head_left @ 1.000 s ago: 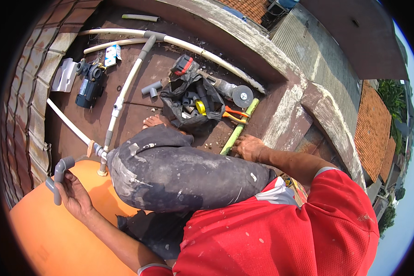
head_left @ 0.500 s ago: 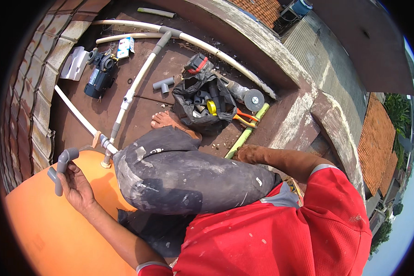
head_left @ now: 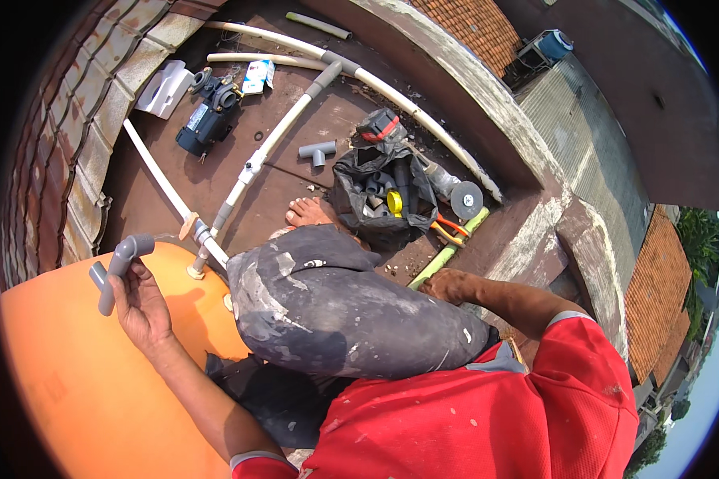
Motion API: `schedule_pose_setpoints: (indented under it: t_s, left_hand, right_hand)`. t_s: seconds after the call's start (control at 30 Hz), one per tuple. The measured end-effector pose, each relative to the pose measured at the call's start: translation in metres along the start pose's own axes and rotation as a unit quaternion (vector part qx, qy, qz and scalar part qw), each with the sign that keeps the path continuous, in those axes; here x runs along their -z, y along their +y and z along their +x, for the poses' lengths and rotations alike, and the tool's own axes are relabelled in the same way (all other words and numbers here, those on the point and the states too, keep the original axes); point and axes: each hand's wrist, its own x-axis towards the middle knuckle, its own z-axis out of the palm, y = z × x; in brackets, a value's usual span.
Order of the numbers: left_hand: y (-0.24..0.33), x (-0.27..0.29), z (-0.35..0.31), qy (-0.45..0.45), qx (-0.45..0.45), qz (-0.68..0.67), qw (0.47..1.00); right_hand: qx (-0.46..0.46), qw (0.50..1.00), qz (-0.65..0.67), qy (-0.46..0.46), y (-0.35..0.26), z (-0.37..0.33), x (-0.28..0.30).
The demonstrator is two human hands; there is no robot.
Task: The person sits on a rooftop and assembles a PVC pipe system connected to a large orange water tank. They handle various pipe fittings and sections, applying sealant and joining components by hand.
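My left hand [head_left: 145,307], raised over the orange tank [head_left: 48,359], pinches a grey pipe elbow joined to a tee [head_left: 121,259]. My right hand [head_left: 446,285] is down beside my knee, closed round the lower part of a pale green pipe [head_left: 438,263]; its fingertips are partly hidden. Touching that pipe is an orange-handled tool [head_left: 450,229]. A black plastic bag [head_left: 355,209] of grey fittings, with a yellow ring-shaped item [head_left: 394,203] on top, stands in front of my bare foot [head_left: 308,211].
A cordless grinder [head_left: 435,176] lies beyond the bag, its disc [head_left: 466,199] exposed. White pipes [head_left: 284,132] cross the brown roof floor. Further off are a loose grey tee [head_left: 318,152], a dark water pump [head_left: 208,120] and a small box [head_left: 257,77]. A low wall [head_left: 487,104] edges the right.
The view has shifted, so the floor things sit further right. My left hand still has the joined fittings, turned slightly and higher in view. My right hand remains at the green pipe.
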Motion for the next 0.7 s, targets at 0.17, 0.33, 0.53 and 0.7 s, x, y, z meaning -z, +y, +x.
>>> schedule_pose_setpoints:
  t_s: [0.17, 0.33, 0.53, 0.7]
  left_hand:
    - [-0.002, -0.005, -0.005, 0.006, 0.003, 0.003, 1.000]
    - [-0.005, -0.002, -0.004, 0.016, 0.001, -0.011, 1.000]
    - [-0.004, -0.013, -0.009, 0.038, -0.009, -0.019, 0.999]
    - [-0.002, -0.017, -0.012, 0.038, -0.020, -0.013, 0.999]
  right_hand:
    - [-0.021, 0.999, -0.002, -0.037, -0.016, -0.005, 0.022]
    - [0.008, 0.996, -0.058, -0.061, -0.005, 0.001, 0.009]
    - [0.002, 1.000, 0.019, 0.005, 0.016, 0.012, -0.026]
    - [0.013, 0.999, -0.038, 0.021, 0.027, 0.018, -0.045]
